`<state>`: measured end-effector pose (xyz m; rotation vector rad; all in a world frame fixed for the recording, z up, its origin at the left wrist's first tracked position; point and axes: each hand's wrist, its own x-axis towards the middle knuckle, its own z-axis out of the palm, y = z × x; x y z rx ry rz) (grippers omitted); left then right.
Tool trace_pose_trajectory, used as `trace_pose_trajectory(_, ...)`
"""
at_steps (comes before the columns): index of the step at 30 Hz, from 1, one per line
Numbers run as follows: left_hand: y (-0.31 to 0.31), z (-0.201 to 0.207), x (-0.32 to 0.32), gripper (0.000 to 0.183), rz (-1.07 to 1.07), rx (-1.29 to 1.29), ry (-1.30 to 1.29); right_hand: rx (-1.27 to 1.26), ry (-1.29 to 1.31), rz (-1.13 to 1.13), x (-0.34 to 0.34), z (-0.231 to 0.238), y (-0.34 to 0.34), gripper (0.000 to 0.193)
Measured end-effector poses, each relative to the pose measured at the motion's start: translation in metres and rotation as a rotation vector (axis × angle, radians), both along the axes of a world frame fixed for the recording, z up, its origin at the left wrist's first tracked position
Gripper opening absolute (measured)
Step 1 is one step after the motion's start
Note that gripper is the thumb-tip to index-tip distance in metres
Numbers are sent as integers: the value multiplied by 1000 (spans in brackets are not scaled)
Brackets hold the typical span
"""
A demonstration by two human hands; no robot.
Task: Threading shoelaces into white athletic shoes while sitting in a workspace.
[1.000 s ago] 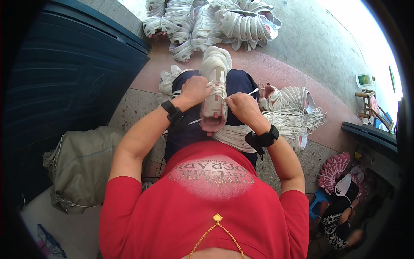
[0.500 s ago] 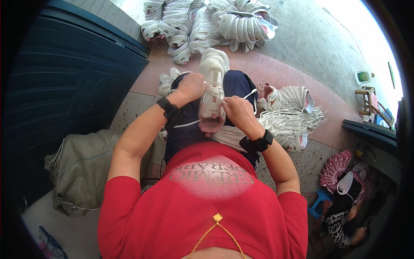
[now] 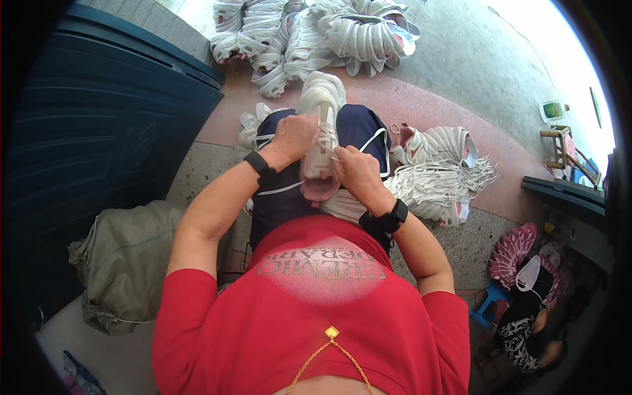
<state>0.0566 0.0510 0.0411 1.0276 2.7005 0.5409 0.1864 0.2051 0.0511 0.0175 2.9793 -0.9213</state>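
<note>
A white shoe upper point(image 3: 318, 161) with a pink lining lies lengthwise on my lap between my knees, toe pointing away. White shoelace point(image 3: 372, 140) is threaded across its front, with loose lengths looping out to both sides. My right hand point(image 3: 361, 172) pinches the lace at the right edge of the lacing. Over the left edge of the upper, my left hand point(image 3: 295, 137) is closed, its fingertips at the eyelets and slightly blurred; whatever they grip is hidden.
Right of my knees lie stacked white uppers point(image 3: 442, 146) and a bundle of white laces point(image 3: 428, 187). More stacked uppers point(image 3: 368, 36) are ahead. A dark blue door point(image 3: 118, 118) and an olive sack point(image 3: 131, 263) stand left. At lower right, a person sits near pink uppers point(image 3: 512, 250).
My left hand has shifted slightly right, over the eyelets, and turned. My right hand has drawn a little closer to the upper, still pinching the lace. The whole view has shifted slightly.
</note>
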Motion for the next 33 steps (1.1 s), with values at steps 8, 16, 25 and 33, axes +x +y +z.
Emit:
trace_pose_trajectory(8, -24, -15, -55, 7, 477, 327, -1343, 180, 200, 243, 8, -13, 26, 19)
trace_pose_trajectory(16, -57, 33, -9, 30, 579, 428, -1430, 128, 264, -32, 21, -16, 86, 30)
trace_pose_trajectory(25, -58, -7, 17, 22, 173, 220, -274, -585, -219, -135, 8, -36, 32, 31)
trace_pose_trajectory(33, -50, -19, 26, 20, 114, 106, 12, -525, -318, -241, 4, -28, 19, 27)
